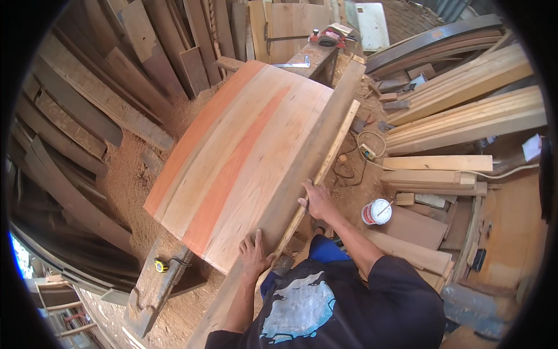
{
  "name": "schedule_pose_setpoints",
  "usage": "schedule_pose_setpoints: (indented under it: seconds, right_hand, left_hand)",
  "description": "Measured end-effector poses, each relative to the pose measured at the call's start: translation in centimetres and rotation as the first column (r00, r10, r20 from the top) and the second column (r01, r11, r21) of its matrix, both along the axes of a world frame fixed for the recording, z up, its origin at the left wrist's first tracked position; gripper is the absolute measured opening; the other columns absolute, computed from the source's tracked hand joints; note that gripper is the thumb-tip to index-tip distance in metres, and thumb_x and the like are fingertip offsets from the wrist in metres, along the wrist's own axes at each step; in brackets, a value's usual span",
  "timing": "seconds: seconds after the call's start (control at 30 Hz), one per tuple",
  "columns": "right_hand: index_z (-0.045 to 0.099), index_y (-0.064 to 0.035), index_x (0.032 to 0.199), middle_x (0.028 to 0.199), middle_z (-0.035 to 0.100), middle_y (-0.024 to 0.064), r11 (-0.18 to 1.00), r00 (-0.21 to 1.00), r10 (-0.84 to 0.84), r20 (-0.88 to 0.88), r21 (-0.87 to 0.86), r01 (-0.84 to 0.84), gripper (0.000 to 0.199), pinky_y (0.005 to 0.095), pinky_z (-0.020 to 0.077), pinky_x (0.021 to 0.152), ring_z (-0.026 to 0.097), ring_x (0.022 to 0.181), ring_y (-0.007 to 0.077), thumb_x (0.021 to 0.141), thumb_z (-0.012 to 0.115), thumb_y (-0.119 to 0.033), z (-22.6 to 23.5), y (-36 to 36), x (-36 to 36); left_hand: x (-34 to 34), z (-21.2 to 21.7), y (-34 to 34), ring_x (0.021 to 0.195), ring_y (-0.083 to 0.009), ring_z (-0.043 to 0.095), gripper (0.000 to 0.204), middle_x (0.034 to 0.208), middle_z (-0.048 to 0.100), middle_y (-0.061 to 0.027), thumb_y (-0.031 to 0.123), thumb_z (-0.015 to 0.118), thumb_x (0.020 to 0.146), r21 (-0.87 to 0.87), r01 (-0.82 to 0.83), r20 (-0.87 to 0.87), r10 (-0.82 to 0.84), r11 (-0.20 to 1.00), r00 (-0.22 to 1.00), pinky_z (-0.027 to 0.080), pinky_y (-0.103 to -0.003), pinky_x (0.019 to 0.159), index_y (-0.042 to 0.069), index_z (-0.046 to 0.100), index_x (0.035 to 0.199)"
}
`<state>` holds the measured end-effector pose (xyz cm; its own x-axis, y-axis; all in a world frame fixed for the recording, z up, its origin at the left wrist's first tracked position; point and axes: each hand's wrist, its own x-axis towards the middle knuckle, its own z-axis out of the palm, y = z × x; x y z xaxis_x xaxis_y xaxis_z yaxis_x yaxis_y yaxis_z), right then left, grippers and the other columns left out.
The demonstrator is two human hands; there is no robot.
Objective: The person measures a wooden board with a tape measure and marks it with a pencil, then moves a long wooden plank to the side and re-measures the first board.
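1. Panel [232, 151]: it lies striped side up across the middle, seemingly borne by the near bench [148, 291] and the far bench [318, 58]. No clamp shows on it, so a hard sideways push could make it slide or turn.
2. Board [305, 168]: it runs the length of the panel's right edge and beyond both ends; whether it overlaps or only butts against it, I cannot tell. With long ends past the hands, uneven pressure could swing it out of line or tip it.
3. Strip [339, 136]: it lies along the board's right side. Being so thin, it could bow, slip off or splinter if pressed at one spot only.
4. Left hand [251, 253]: flat on the board, fingers apart, clasping nothing. A palm alone might skid on dust.
5. Right hand [318, 199]: bent over the strip, fingertips toward the board; how firmly it grips, I cannot tell. Fingers there could get pinched if the two pieces shift.
6. Planer [331, 38]: on the far bench, near the board's far end; a swinging board could knock it off.
7. Square [296, 63]: just beyond the panel's far edge; a shove that way could dislodge it.
8. Tape [161, 266]: on the near bench; jolting could drop it into the shavings.
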<state>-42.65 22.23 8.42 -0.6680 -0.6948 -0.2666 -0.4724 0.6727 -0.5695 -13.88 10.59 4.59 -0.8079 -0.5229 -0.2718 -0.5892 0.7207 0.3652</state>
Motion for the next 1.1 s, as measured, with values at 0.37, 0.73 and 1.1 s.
schedule_pose_setpoints:
  seconds: [0.37,0.73,1.1]
  right_hand:
    - [0.048,-0.0172,0.140,0.139,0.053,0.0120,0.832,0.797,0.553,-0.244,0.204,-0.515,0.067,0.0489,0.0411,0.101,0.046,0.125,0.0376,0.080,0.076,-0.026,-3.6,-5.5,-10.0]
    - [0.038,-0.0102,0.148,0.149,0.044,0.0187,0.553,0.542,0.826,-0.155,0.412,-0.725,0.085,0.0571,0.0279,0.115,0.035,0.141,0.0425,0.078,0.079,-0.037,-2.5,-8.8,-10.3]
    - [0.029,-0.0125,0.153,0.151,0.042,0.0179,0.431,0.370,0.901,-0.226,0.560,-0.707,0.104,0.0573,0.0296,0.112,0.035,0.137,0.0445,0.070,0.083,-0.047,-2.1,-8.4,-12.7]
  left_hand:
    - [-0.6,0.4,7.5,0.141,-0.0495,0.023,0.088,0.154,0.026,-0.0303,0.027,0.083,0.072,-0.190,-0.569,-0.064,0.568,0.800,0.820,0.018,-0.063,0.114,0.006,0.039,0.146]
    - [19.1,-7.1,16.4,0.150,-0.0265,0.022,0.069,0.165,0.019,-0.0120,0.051,0.042,0.098,0.879,-0.132,0.278,0.718,-0.458,-0.638,0.019,-0.047,0.121,0.015,0.029,0.155]
    - [13.9,-7.6,9.9,0.076,-0.0154,0.063,0.019,0.099,0.067,-0.0021,0.022,0.056,0.102,0.942,-0.063,0.161,0.609,-0.329,-0.777,0.046,-0.029,0.064,0.012,0.054,0.118]
